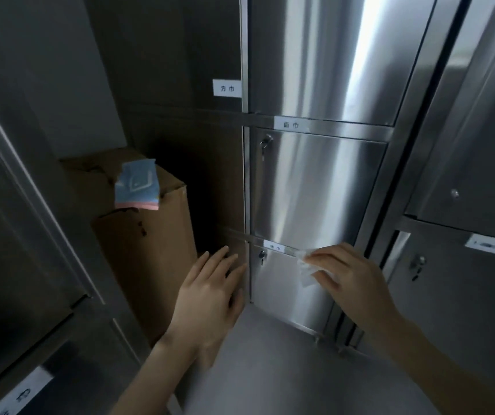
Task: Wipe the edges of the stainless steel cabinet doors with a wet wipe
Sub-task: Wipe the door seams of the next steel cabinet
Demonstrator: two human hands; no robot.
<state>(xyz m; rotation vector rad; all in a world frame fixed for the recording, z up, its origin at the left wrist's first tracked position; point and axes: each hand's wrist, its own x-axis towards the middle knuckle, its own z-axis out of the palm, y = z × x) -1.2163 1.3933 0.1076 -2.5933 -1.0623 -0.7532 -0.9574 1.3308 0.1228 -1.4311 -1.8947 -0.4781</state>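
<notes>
A person's view down a tall stainless steel cabinet with stacked doors. The right hand pinches a white wet wipe and presses it against the top edge of the lowest door, just under the narrow rail and to the right of a small white label. The left hand is flat with straight, spread fingers at the cabinet's dark left side; whether it touches is unclear. A keyed lock sits at the door's upper left corner, between the two hands. A tall cardboard box stands close on the left, narrowing the room beside that edge, with a blue and pink packet on top. A second steel cabinet stands just beside the first on the right. Grey floor lies below.
</notes>
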